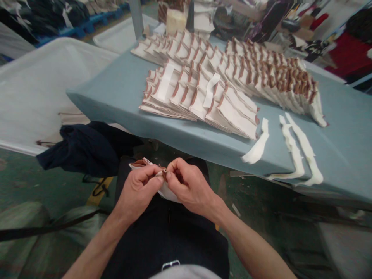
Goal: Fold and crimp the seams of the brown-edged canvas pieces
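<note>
Over my lap, my left hand (143, 188) and my right hand (187, 184) meet, both pinching the brown edge of a small cream fabric piece (171, 193). Thumbs and forefingers almost touch at the pinched spot. Part of the piece, with its brown trim, sticks out beyond my left fingers; the rest hangs below and is partly covered by my hands. In front of me, stacks of similar cream pieces with brown edges (186, 91) lie overlapping on the blue-grey table (116, 85).
White strips (293, 147) lie near the table's front right edge. A second row of stacked pieces (273, 73) fills the back right. At left stand a large white bin (43, 89) and dark blue cloth (84, 147). Greenish sacks (26, 240) lie on the floor at lower left.
</note>
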{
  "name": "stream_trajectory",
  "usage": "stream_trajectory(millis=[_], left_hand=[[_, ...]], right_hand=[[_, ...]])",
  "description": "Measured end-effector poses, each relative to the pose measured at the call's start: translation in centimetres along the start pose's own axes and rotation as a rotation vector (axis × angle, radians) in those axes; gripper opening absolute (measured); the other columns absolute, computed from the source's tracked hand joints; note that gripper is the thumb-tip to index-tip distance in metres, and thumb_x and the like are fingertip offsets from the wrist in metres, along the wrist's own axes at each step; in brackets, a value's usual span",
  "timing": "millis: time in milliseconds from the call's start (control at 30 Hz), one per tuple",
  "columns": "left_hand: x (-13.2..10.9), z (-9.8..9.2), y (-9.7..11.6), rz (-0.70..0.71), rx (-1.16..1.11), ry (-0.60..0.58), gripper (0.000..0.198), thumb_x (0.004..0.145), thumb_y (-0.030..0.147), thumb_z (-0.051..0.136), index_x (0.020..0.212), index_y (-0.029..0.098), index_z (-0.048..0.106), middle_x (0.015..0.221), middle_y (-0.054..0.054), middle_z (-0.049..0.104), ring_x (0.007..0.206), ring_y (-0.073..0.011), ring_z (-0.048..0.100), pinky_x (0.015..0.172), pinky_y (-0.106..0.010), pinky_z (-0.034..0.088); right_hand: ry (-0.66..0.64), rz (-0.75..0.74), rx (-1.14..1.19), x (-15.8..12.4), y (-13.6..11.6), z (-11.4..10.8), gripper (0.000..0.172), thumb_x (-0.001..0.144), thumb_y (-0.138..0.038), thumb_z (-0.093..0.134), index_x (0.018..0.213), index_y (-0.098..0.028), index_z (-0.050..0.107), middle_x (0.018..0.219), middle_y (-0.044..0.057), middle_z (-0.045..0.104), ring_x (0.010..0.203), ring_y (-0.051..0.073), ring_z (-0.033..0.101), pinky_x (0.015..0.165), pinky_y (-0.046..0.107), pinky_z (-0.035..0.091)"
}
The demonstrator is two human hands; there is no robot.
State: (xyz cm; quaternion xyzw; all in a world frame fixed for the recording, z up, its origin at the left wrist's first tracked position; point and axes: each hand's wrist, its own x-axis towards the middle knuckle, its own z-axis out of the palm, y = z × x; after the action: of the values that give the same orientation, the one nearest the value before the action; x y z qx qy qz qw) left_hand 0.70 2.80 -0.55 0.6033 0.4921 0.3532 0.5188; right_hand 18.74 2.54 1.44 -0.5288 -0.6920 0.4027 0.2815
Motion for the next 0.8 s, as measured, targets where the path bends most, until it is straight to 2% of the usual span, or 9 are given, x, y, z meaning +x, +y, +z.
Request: stream_trajectory(millis=[100, 233, 367, 467, 567, 667, 800], left_hand=[[-0.1, -0.4, -0.9, -0.026, -0.087, -0.064, 0.027, 0.094, 0.034, 0.059, 0.076, 0.017, 0.070, 0.073, 0.000, 0.062, 0.069, -0.0159, 0.052, 0.065, -0.027, 0.043], [0.4, -1.2, 0.3, -0.040, -0.082, -0.181, 0.032, 0.093, 0.040, 0.063, 0.073, 0.016, 0.069, 0.072, -0.001, 0.062, 0.068, -0.0154, 0.051, 0.064, -0.025, 0.042], [0.7, -1.7, 1.7, -0.065, -0.057, -0.226, 0.034, 0.091, 0.041, 0.066, 0.068, 0.017, 0.067, 0.065, 0.001, 0.057, 0.060, -0.0129, 0.046, 0.054, -0.023, 0.037], [0.5, -1.8, 1.7, -0.028, -0.008, -0.199, 0.034, 0.091, 0.039, 0.064, 0.066, 0.017, 0.066, 0.064, 0.001, 0.058, 0.059, -0.0125, 0.046, 0.054, -0.022, 0.036], [0.4, -1.6, 1.6, 0.002, 0.022, -0.144, 0.033, 0.090, 0.036, 0.062, 0.063, 0.017, 0.064, 0.062, 0.001, 0.058, 0.059, -0.0131, 0.047, 0.054, -0.023, 0.038], [0.3, -1.2, 1.6, 0.021, 0.065, -0.069, 0.032, 0.088, 0.035, 0.059, 0.061, 0.018, 0.063, 0.060, 0.001, 0.057, 0.059, -0.0140, 0.048, 0.055, -0.024, 0.039], [0.1, -0.7, 1.8, 0.036, 0.112, 0.000, 0.029, 0.090, 0.033, 0.055, 0.067, 0.018, 0.067, 0.068, -0.001, 0.064, 0.064, -0.0162, 0.055, 0.060, -0.026, 0.043]], right_hand=[[-0.013, 0.079, 0.202, -0.1, -0.1, -0.2, 0.012, 0.096, -0.028, 0.055, 0.085, -0.022, 0.056, 0.071, -0.004, 0.061, 0.061, 0.012, 0.052, 0.057, 0.023, 0.035], [-0.018, 0.046, 0.190, -0.5, -0.1, -0.2, 0.009, 0.094, -0.027, 0.057, 0.087, -0.022, 0.057, 0.070, -0.005, 0.057, 0.059, 0.011, 0.047, 0.057, 0.023, 0.034], [-0.022, 0.021, 0.171, -0.8, -0.1, 0.1, 0.011, 0.095, -0.028, 0.057, 0.086, -0.023, 0.056, 0.067, -0.006, 0.055, 0.056, 0.011, 0.045, 0.057, 0.024, 0.033], [0.005, 0.032, 0.159, -1.0, -0.3, 0.4, 0.011, 0.095, -0.027, 0.056, 0.085, -0.023, 0.056, 0.067, -0.006, 0.056, 0.055, 0.011, 0.048, 0.057, 0.024, 0.035], [0.068, 0.010, 0.062, -1.2, -0.6, 1.0, 0.009, 0.095, -0.027, 0.055, 0.088, -0.023, 0.057, 0.070, -0.003, 0.063, 0.058, 0.013, 0.056, 0.058, 0.024, 0.038], [0.162, -0.017, -0.095, -1.5, -0.8, 1.6, 0.009, 0.097, -0.028, 0.053, 0.096, -0.022, 0.059, 0.074, 0.001, 0.069, 0.061, 0.016, 0.063, 0.059, 0.026, 0.039], [0.231, 0.008, -0.175, -1.8, -1.1, 2.1, 0.014, 0.099, -0.032, 0.055, 0.107, -0.022, 0.061, 0.074, 0.000, 0.072, 0.058, 0.016, 0.063, 0.060, 0.027, 0.041]])
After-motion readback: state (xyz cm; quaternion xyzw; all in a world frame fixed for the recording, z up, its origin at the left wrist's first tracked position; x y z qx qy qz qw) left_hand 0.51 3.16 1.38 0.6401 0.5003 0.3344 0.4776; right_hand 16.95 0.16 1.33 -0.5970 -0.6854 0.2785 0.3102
